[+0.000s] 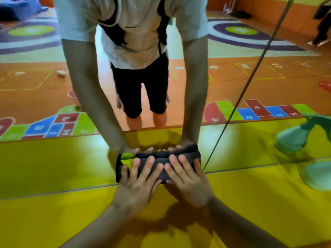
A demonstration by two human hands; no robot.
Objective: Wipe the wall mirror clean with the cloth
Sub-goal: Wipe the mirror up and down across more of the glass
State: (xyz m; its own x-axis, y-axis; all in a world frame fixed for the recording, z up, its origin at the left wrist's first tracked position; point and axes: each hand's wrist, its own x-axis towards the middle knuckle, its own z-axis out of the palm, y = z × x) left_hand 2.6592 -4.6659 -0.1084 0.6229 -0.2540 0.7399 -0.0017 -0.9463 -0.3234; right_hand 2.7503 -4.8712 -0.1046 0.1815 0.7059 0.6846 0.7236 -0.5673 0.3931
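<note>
The wall mirror [53, 97] fills the upper part of the head view and meets the yellow floor [53, 221] along its bottom edge. A dark folded cloth [159, 161] with a yellow-green patch at its left end lies against the glass at that bottom edge. My left hand [141, 181] presses flat on the cloth's left half with straight, spread fingers. My right hand [186, 178] presses flat on its right half in the same way. The mirror reflects both arms, the cloth and my body bending over it.
A pale green spray bottle [318, 174] stands on the floor at the right, close to the glass, with its reflection above it. A thin dark seam [250, 79] runs diagonally up the mirror. The reflection shows an orange play floor with coloured hopscotch squares.
</note>
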